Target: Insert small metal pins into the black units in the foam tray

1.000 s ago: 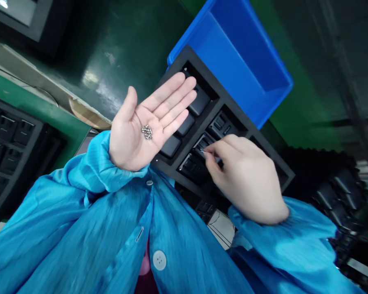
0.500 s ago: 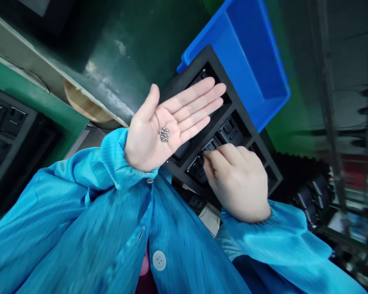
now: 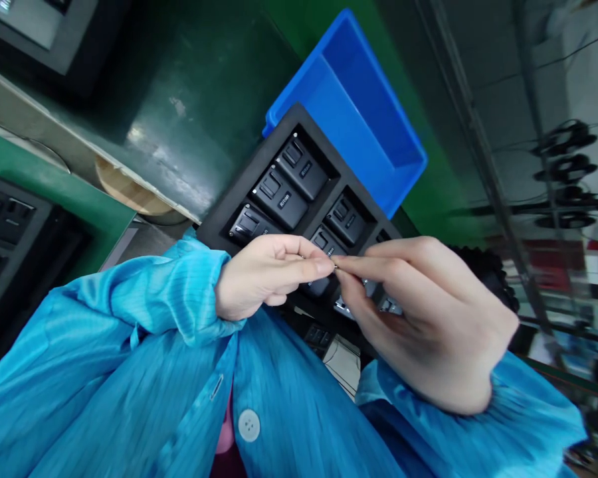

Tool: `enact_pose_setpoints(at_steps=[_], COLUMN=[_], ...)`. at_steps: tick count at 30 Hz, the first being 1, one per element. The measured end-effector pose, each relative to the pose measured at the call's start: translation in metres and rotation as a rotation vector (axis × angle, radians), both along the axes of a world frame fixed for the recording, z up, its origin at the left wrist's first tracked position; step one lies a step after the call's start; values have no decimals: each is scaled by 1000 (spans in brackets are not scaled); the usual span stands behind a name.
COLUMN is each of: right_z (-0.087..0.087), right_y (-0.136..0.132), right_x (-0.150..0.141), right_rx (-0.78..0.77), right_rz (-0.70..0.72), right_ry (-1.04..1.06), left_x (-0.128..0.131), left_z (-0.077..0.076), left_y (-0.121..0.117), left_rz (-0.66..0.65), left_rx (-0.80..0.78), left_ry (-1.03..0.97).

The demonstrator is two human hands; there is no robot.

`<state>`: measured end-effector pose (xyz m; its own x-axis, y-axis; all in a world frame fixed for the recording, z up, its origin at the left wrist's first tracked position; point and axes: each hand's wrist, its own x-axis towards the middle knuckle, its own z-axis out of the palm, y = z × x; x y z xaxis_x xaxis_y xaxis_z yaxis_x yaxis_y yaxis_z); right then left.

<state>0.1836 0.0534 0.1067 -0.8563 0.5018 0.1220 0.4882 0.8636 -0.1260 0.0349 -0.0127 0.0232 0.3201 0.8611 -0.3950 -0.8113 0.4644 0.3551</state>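
My left hand (image 3: 274, 269) is closed, its thumb pressed against the index finger, so the palm that held several small metal screws is hidden. Its tip meets the pinched fingertips of my right hand (image 3: 423, 312), where a tiny shiny screw (image 3: 335, 266) just shows. Both hands are over a dark foam tray (image 3: 346, 178). In its compartments lie several black plastic cases (image 3: 282, 199) with raised clips and pale lettering. My hands cover some of the nearer ones.
An open blue plastic bin (image 3: 349, 113) stands behind the tray on the green table (image 3: 214, 86). Another foam tray (image 3: 44, 219) with black cases is at the far left. A grey-framed dark box (image 3: 74, 40) sits at the upper left.
My left hand has gone from flat and palm up, with screws showing, to closed. My right hand has left the tray to meet its fingertips, uncovering more black cases.
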Motion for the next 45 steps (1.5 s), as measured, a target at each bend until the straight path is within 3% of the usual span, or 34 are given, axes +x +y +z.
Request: enact_pose_setpoints(at_steps=[6,22,25,29,34,42,45], right_z=[-3,-12,-22,-56,-88,-88,-87], right_y=[1,14,19,26,35,38,38], right_x=[7,17,23,32,37,32,33], right_rx=[-17,-284,-189,-76,31,280,308], right_rz=[27,-58,-38,-9,22,140,202], right_ry=[49,230,261,127,-10,-235,-256], left_x=[6,10,1,-16,-25,-26,-27], left_z=[0,-3,-3,-5,-11,-13,-14], left_y=[2,9,18,35,43,41,42], left_rz=[13,-33,30,192,218,272,279], left_rx=[4,15,12,-27,26,-40,-41], left_ry=[28,27,25,-38,-200,-210,-239])
